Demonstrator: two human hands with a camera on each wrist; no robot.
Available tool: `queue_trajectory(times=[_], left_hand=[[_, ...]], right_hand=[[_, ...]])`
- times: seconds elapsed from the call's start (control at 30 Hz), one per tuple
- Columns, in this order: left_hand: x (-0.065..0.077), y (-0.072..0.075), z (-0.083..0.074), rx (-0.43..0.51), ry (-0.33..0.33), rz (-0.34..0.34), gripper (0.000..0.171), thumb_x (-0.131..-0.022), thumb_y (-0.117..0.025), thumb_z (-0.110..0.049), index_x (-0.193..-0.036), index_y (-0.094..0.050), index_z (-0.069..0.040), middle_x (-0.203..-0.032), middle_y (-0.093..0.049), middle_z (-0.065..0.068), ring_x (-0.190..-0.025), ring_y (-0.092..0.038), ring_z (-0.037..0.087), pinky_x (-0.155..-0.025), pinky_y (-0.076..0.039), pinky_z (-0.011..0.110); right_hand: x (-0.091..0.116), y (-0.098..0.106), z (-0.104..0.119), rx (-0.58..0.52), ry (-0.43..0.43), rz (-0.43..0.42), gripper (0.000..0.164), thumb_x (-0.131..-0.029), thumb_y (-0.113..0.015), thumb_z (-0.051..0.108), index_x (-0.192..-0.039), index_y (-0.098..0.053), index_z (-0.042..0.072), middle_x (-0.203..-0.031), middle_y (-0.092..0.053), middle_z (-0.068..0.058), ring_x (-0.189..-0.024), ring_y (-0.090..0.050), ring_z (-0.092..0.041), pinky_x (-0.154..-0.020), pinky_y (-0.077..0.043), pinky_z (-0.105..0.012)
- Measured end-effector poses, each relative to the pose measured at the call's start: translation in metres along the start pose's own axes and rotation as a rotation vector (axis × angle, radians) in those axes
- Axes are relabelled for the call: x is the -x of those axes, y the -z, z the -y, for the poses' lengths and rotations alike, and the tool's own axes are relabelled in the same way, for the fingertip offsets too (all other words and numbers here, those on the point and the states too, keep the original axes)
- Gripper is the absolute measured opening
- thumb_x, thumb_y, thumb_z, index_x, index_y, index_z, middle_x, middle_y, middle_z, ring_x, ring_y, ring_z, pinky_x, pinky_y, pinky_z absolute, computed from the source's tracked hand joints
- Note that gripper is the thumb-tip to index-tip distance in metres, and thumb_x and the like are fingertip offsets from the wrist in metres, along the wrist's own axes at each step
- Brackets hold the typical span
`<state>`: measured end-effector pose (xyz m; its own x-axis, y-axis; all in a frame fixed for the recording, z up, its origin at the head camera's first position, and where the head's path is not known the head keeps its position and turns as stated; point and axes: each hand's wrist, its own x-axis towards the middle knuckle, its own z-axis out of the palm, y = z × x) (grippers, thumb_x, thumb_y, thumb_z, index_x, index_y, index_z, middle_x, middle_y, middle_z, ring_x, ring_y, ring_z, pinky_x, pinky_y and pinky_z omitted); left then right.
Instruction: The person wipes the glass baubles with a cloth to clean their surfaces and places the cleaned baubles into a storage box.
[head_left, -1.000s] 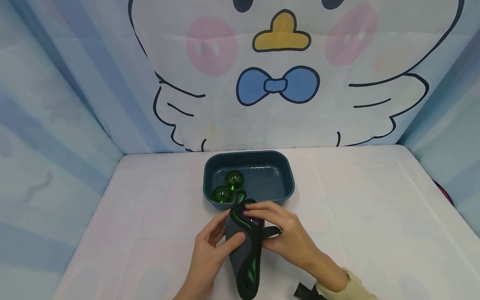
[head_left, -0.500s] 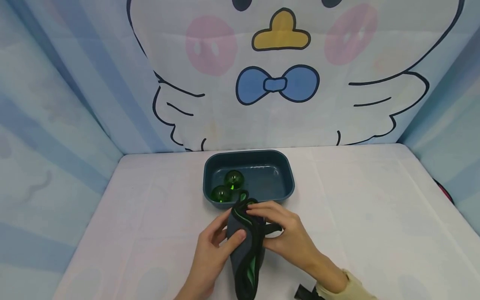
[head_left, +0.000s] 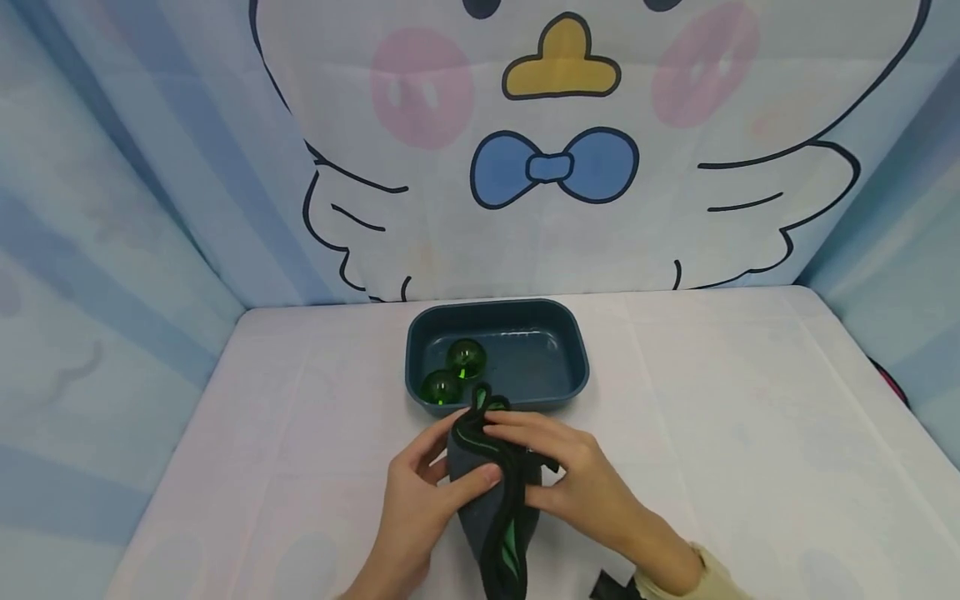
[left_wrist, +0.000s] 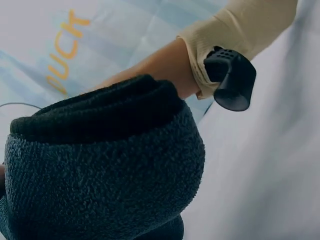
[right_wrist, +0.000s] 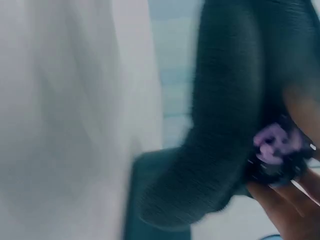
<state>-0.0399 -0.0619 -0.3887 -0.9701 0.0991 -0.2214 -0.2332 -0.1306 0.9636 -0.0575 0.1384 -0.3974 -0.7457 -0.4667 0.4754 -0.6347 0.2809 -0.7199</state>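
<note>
My left hand [head_left: 420, 492] grips a folded grey fuzzy fabric piece [head_left: 480, 500] with wavy black edging and a green lining, thumb on its front. On the other side my right hand [head_left: 570, 462] pinches the edging near the top, its fingertips partly inside the fold. A glossy pink-purple thing with a dark surround [right_wrist: 275, 145] shows by the right fingers in the blurred right wrist view; what it is I cannot tell. A short black strap [head_left: 547, 461] sticks out beside the right hand. The left wrist view shows the thick fabric [left_wrist: 110, 175] close up.
Just beyond the hands stands a dark blue tray [head_left: 577, 379]. Inside at its left are two clear green balls, a back one [head_left: 467, 358] and a front one [head_left: 441, 387]. A black strip [head_left: 611, 586] lies by the right sleeve [head_left: 697, 575]. Printed curtains [head_left: 555, 250] enclose the table.
The fabric piece has turned a little and bulges wider to the right. The purple thing seen in its opening earlier is hidden in the head view. Both hands keep their hold.
</note>
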Motion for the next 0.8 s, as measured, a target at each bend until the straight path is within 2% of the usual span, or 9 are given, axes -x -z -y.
queue_trajectory(times=[0.13,0.23,0.37,0.57,0.8], left_hand=[[0.0024,0.0016,-0.0004,0.032,0.032,0.013,0.061,-0.079,-0.084,-0.017,-0.135,-0.059,-0.017,-0.136,-0.057,0.011,-0.106,-0.065,0.026,-0.085,-0.058,0.034],[0.004,0.0019,-0.0001,0.059,0.045,0.032,0.061,-0.08,-0.083,-0.017,-0.135,-0.058,-0.014,-0.136,-0.057,0.012,-0.108,-0.065,0.026,-0.087,-0.058,0.034],[0.0061,0.0014,0.0004,0.07,0.047,0.06,0.06,-0.08,-0.083,-0.015,-0.135,-0.058,-0.013,-0.133,-0.059,0.012,-0.109,-0.063,0.026,-0.088,-0.057,0.036],[0.0079,0.0009,-0.0004,0.036,0.045,0.135,0.058,-0.083,-0.08,-0.017,-0.136,-0.056,-0.013,-0.133,-0.06,0.011,-0.11,-0.058,0.027,-0.09,-0.053,0.037],[0.0069,0.0029,0.0007,0.067,0.02,0.224,0.062,-0.083,-0.078,-0.01,-0.139,-0.052,-0.013,-0.139,-0.055,0.012,-0.12,-0.055,0.028,-0.098,-0.051,0.038]], right_hand=[[0.0021,0.0084,0.004,0.059,0.045,0.112,0.07,-0.078,-0.082,0.003,-0.141,-0.055,0.013,-0.142,-0.056,-0.005,-0.129,-0.055,-0.022,-0.098,-0.053,-0.029],[0.0029,0.0114,0.0044,0.089,0.096,0.13,0.069,-0.077,-0.081,-0.001,-0.141,-0.054,0.01,-0.14,-0.057,-0.008,-0.127,-0.057,-0.024,-0.096,-0.054,-0.028],[0.0036,0.0108,0.0031,0.113,0.146,0.076,0.065,-0.075,-0.083,0.003,-0.135,-0.059,0.008,-0.133,-0.061,-0.007,-0.12,-0.061,-0.023,-0.099,-0.051,-0.023],[0.0057,0.0076,0.0006,0.197,0.212,-0.037,0.055,-0.079,-0.085,0.024,-0.127,-0.065,0.006,-0.115,-0.066,-0.002,-0.102,-0.066,-0.017,-0.094,-0.052,-0.019],[0.0081,0.0045,0.0008,0.171,0.198,-0.065,0.06,-0.072,-0.088,0.016,-0.127,-0.065,0.006,-0.116,-0.066,-0.003,-0.103,-0.065,-0.017,-0.095,-0.051,-0.017]])
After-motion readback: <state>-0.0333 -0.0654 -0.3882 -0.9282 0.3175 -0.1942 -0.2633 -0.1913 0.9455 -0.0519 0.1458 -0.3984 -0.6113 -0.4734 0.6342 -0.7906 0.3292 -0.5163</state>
